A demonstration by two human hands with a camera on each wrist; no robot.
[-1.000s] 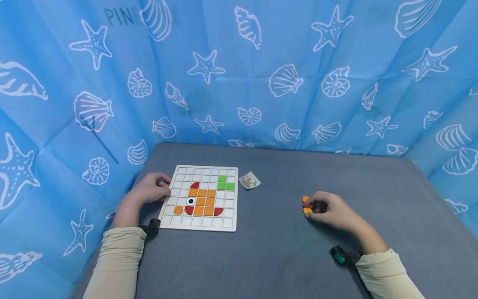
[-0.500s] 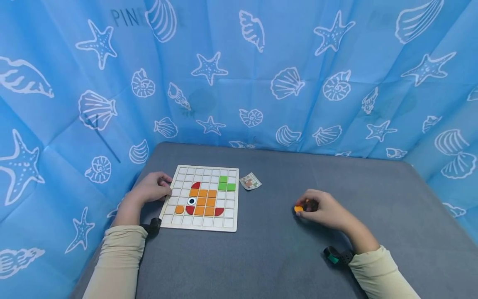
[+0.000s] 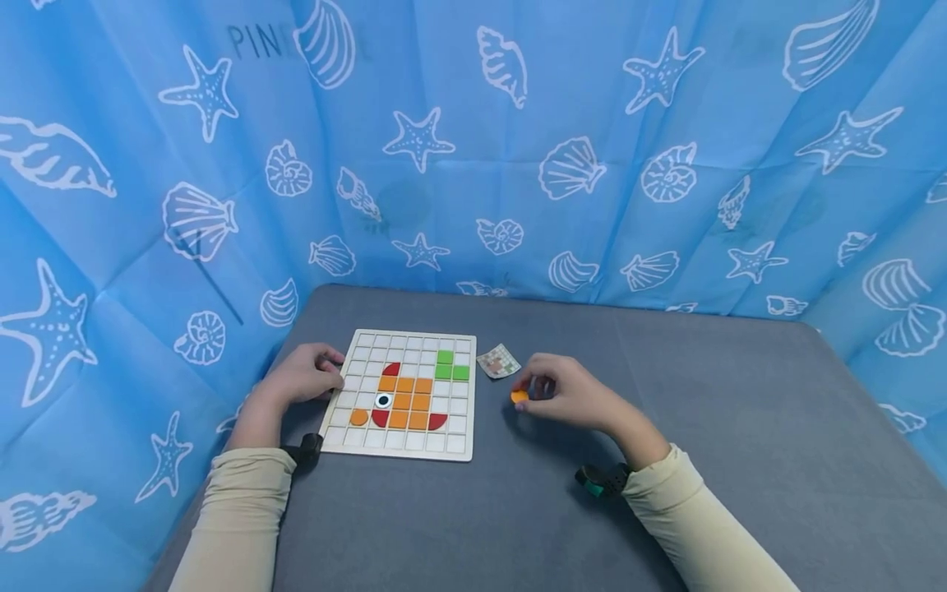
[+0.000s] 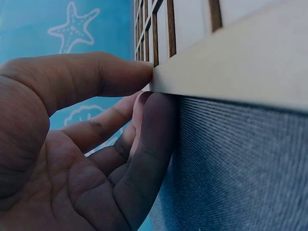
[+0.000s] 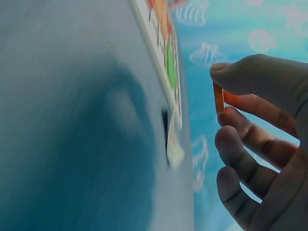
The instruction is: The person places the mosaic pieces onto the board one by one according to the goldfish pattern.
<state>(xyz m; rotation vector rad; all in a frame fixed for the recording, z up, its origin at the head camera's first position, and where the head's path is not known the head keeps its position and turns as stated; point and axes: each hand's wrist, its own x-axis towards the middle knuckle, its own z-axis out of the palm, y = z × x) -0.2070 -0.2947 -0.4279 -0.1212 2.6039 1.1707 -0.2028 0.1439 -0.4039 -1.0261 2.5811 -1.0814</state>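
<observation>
A white grid board (image 3: 399, 455) lies on the table, with orange, red and green tiles forming a fish-like figure and a white eye tile (image 3: 383, 400). At its left edge my left hand (image 3: 303, 376) pinches the rim, thumb on the edge and fingertips low beside it in the left wrist view. Just right of the board, my right hand (image 3: 570, 393) holds a round orange tile (image 3: 519, 396) above the table. The right wrist view shows that tile edge-on between thumb and index finger, the other fingers loosely curled.
A small pattern card (image 3: 499, 361) lies beside the board's right edge, one corner lifted. The grey cloth-covered table (image 3: 444, 526) runs back to a blue curtain (image 3: 473, 189) printed with shells and starfish. A dark band (image 3: 602, 480) circles the right wrist.
My right hand has carried the orange tile leftward from the table's right part to near the board. A second orange piece seen earlier is no longer visible. The left hand stays at the rim.
</observation>
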